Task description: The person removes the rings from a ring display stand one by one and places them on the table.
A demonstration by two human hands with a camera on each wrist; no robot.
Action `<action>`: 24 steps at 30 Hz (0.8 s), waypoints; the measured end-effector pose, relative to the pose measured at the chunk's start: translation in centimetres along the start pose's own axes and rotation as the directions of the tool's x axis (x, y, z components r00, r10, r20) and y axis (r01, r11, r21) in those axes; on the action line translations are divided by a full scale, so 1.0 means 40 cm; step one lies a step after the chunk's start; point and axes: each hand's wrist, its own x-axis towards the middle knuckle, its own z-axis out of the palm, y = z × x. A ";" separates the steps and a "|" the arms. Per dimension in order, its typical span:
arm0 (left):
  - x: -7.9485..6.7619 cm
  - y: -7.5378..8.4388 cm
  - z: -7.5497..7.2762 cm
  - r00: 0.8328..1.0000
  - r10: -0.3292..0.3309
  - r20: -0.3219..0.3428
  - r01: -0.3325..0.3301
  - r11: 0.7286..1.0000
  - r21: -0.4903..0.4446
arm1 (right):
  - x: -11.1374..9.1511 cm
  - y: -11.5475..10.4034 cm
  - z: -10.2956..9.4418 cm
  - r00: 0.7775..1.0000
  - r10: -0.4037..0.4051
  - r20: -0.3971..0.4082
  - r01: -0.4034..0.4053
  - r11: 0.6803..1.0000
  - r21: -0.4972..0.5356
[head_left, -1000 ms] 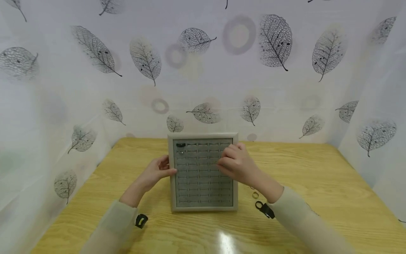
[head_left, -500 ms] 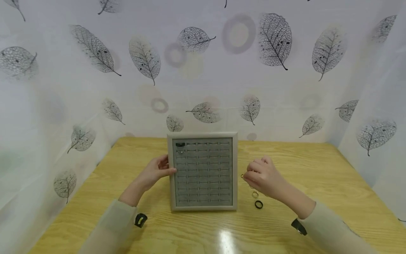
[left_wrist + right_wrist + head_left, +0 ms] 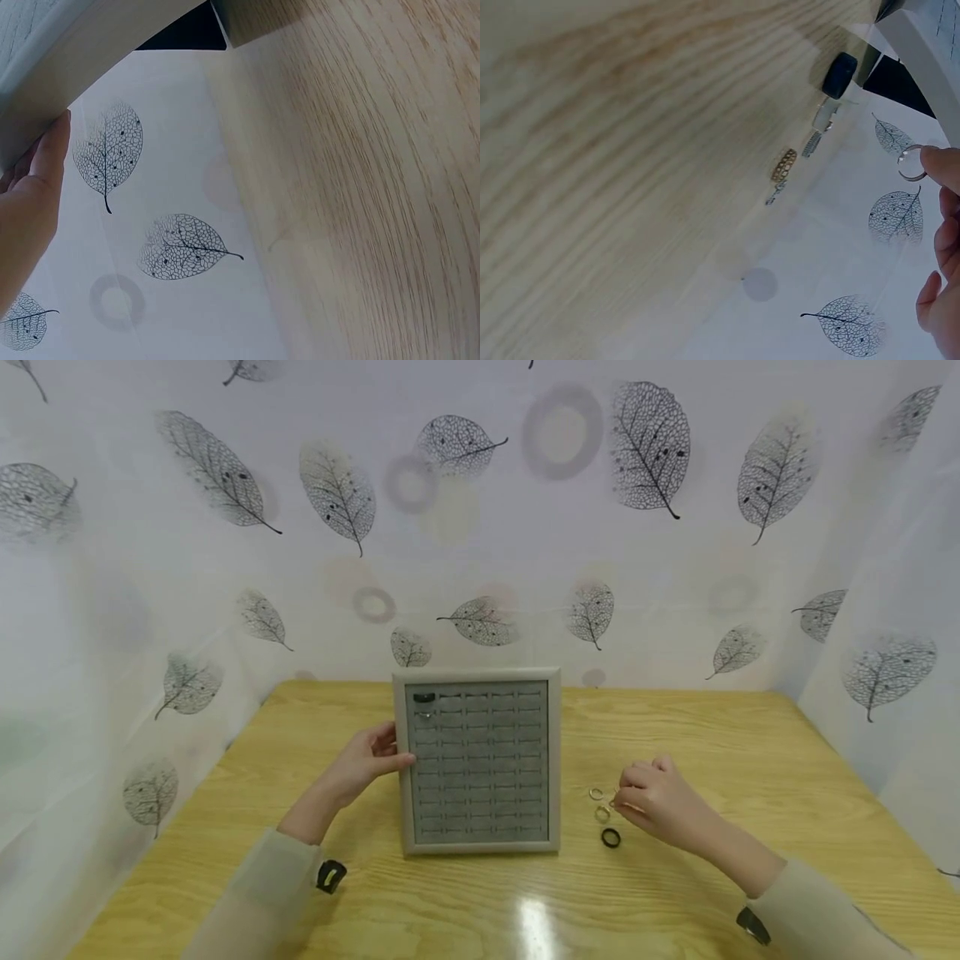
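Observation:
My left hand (image 3: pixel 352 777) grips the left edge of a grey ring display board (image 3: pixel 554 760), thumb in front and fingers behind. The board stands upright, with rows of slots. A black ring (image 3: pixel 423 697) sits in its top-left slot, and a silver ring (image 3: pixel 425 716) is just below. Over the table to the right of the board is my right hand (image 3: pixel 667 806). It pinches a thin silver ring (image 3: pixel 912 178) between thumb and finger, clearest in the right wrist view. Near those fingertips, a thick black ring (image 3: pixel 840 75), a gold textured ring (image 3: pixel 784 165) and several silver ones lie in a row.
The wooden table (image 3: pixel 480 902) runs back to a white curtain (image 3: pixel 495 527) printed with leaves. Dark wrist-camera straps, the left one (image 3: pixel 331 877) and the right one (image 3: pixel 752 926), show beside the sleeves.
My right hand has left the upper right of the board and moved right and down to the rings on the table. My left hand keeps its hold on the board.

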 end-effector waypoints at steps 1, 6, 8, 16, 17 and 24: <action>0.001 0.001 0.000 1.000 0.001 0.001 -0.001 1.000 -0.001 | -0.007 0.000 -0.001 1.000 0.008 0.016 -0.008 1.000 0.007; 0.003 0.000 -0.002 1.000 0.001 0.001 -0.001 1.000 -0.004 | -0.036 -0.003 -0.010 0.984 0.072 0.165 -0.074 0.997 0.005; 0.004 -0.002 -0.003 1.000 0.000 -0.002 0.000 1.000 -0.002 | -0.042 -0.007 -0.013 0.969 0.101 0.226 -0.103 0.995 -0.004; 0.001 -0.001 -0.002 1.000 0.001 0.000 -0.001 1.000 -0.013 | -0.057 -0.020 -0.014 0.915 0.173 0.365 -0.183 0.983 -0.009; 0.001 -0.001 -0.002 1.000 0.002 0.000 -0.002 1.000 -0.012 | -0.059 -0.020 -0.014 0.908 0.179 0.379 -0.191 0.982 -0.006; 0.001 -0.001 -0.001 1.000 -0.001 -0.001 0.001 1.000 -0.022 | -0.073 -0.022 -0.012 0.849 0.228 0.477 -0.258 0.966 -0.004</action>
